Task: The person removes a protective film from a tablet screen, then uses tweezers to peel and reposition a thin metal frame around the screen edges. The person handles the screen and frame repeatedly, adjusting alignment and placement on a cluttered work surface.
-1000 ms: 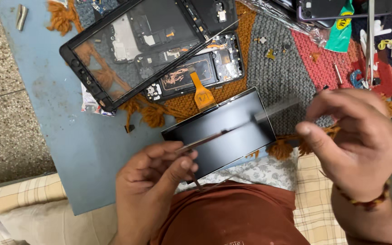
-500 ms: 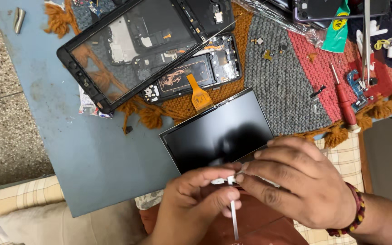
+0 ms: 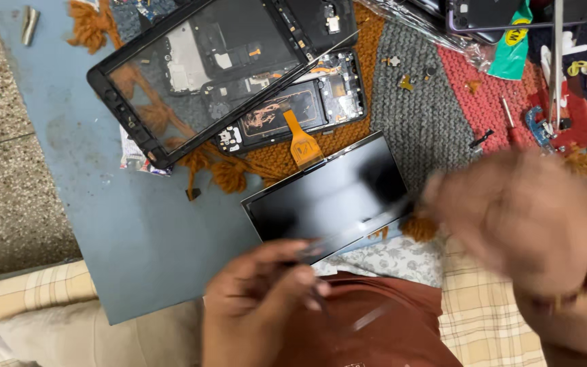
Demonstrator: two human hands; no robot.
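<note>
Seen from above, nearest the viewer, the left hand [image 3: 259, 306] hovers over a rust-brown garment [image 3: 375, 326] on the lap, fingertips pinched together on what seems to be the near end of a thin, pale, blurred strip [image 3: 348, 234]; the hold itself is too blurred to confirm. The strip runs as a long diagonal, rising from the left hand toward the right hand [image 3: 518, 217], which is smeared by motion, so whether it is clenched or loose cannot be told.

Just beyond the left hand, a dark glossy rectangular display panel [image 3: 327, 197] lies flat on the near edge of a blue-grey work board [image 3: 103, 224], its long axis tilted up to the right, parallel to the strip. The left hand is closer to it.

Farther off lie a black tablet frame with clear glass [image 3: 191, 75], an opened device body with an orange ribbon cable [image 3: 300, 112], and a knitted mat of orange, grey and red [image 3: 429, 109] scattered with small tools.
</note>
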